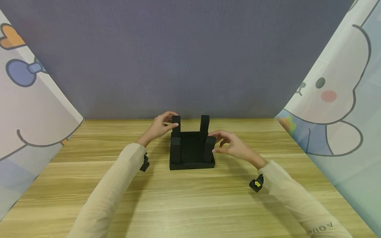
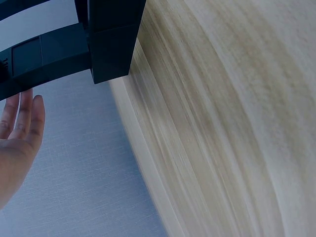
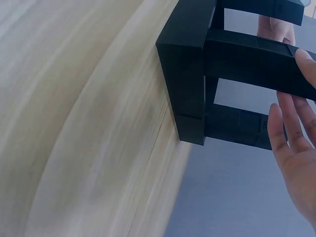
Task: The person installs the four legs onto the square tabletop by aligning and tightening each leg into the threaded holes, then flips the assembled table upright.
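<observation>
A black square base (image 1: 191,166) lies on the wooden table, with a black post upright at each corner, like a small stool turned upside down. My left hand (image 1: 159,127) pinches the top of the back left post (image 1: 176,124), thumb on the near face and fingers behind. With thumb and fingers, my right hand (image 1: 233,145) grips the upper part of the front right post (image 1: 209,150). In the right wrist view its thumb (image 3: 305,61) lies along one face. Neither hand touches the front left post (image 1: 176,150) or the back right post (image 1: 204,125).
Light wood table (image 1: 178,205) extends around the base on all sides. A grey panel (image 1: 184,59) rises along the table's back edge. Cartoon-printed cloths hang at the left (image 1: 35,109) and right (image 1: 336,99). Small black devices (image 1: 256,183) sit at both wrists.
</observation>
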Available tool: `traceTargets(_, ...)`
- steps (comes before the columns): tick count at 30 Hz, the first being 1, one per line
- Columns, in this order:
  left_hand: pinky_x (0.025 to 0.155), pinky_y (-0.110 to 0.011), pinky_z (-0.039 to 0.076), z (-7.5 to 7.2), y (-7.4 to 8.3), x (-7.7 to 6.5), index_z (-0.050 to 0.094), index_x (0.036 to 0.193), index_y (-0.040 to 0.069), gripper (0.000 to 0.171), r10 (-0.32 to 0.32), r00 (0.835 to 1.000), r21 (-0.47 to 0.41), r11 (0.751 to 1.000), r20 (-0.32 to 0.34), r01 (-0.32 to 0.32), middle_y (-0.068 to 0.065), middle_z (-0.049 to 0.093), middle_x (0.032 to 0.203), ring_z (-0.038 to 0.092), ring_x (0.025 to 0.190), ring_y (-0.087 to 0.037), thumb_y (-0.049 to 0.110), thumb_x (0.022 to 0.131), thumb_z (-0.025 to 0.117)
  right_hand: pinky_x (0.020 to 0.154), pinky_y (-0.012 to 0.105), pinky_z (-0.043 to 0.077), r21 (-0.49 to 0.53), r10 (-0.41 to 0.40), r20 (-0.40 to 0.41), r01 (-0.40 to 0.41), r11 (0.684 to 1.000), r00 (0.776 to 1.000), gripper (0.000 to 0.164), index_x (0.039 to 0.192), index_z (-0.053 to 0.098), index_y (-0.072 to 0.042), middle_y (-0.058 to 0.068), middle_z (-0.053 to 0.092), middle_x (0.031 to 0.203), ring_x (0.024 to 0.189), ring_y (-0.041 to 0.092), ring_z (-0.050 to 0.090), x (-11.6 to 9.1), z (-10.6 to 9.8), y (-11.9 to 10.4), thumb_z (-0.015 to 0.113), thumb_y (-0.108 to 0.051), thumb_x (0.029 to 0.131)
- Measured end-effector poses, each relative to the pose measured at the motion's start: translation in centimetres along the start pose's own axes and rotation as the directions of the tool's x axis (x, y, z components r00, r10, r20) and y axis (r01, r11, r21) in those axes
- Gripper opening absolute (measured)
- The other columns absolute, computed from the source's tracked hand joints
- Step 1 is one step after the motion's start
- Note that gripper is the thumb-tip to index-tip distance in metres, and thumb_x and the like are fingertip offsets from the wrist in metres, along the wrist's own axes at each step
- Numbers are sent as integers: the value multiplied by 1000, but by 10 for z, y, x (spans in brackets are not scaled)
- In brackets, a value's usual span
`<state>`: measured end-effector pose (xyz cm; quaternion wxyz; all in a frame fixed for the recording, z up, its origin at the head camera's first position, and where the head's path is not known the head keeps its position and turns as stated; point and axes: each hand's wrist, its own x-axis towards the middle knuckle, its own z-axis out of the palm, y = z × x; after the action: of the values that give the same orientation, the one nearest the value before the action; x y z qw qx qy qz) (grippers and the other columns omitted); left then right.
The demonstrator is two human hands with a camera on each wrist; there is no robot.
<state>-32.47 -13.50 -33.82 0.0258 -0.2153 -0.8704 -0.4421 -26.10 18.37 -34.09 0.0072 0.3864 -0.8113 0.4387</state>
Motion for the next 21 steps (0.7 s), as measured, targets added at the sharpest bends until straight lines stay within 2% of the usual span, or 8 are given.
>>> traceTargets(6, 85, -44, 49, 0, -1, 1, 50, 121, 20, 37, -6, 1000, 2, 1000, 1, 6, -9, 55, 119, 56, 109, -26, 27, 87, 63, 68, 32, 53, -4, -21, 16, 21, 1000, 1000, 52, 122, 54, -8, 12, 55, 122, 93, 17, 57, 1, -1, -1, 75, -8, 74)
traceTargets(9, 85, -45, 48, 1, -1, 1, 50, 121, 20, 37, -6, 1000, 6, 1000, -1, 6, -8, 55, 118, 56, 108, -26, 27, 87, 63, 72, 35, 53, 4, -34, 55, 33, 999, 998, 55, 124, 52, -5, 15, 53, 125, 101, 15, 53, 3, -4, -1, 74, -5, 74)
traceTargets(13, 86, -45, 48, 0, 0, 0, 50, 122, 19, 38, 2, 1000, 3, 1000, 0, -2, -9, 56, 118, 56, 108, -27, 27, 87, 62, 77, 40, 52, 42, -44, 128, 39, 998, 991, 58, 129, 47, -1, 16, 51, 129, 114, 19, 50, 8, -7, -1, 72, -3, 77)
traceTargets(17, 87, -46, 47, 0, 0, 0, 50, 121, 19, 37, 8, 1000, 2, 1000, 0, -8, -9, 56, 117, 57, 108, -27, 27, 87, 62, 80, 45, 50, 55, -49, 189, 39, 998, 981, 59, 132, 45, -4, 12, 50, 132, 123, 21, 46, 11, -10, -2, 69, -4, 79)
traceTargets(21, 87, -46, 47, 0, -1, 0, 51, 121, 19, 37, 9, 1000, 1, 1000, -1, -9, -9, 56, 117, 57, 108, -27, 26, 87, 62, 83, 46, 50, 43, -36, 209, 28, 999, 977, 54, 130, 49, -11, 9, 51, 132, 125, 23, 44, 11, -12, -4, 69, -5, 79)
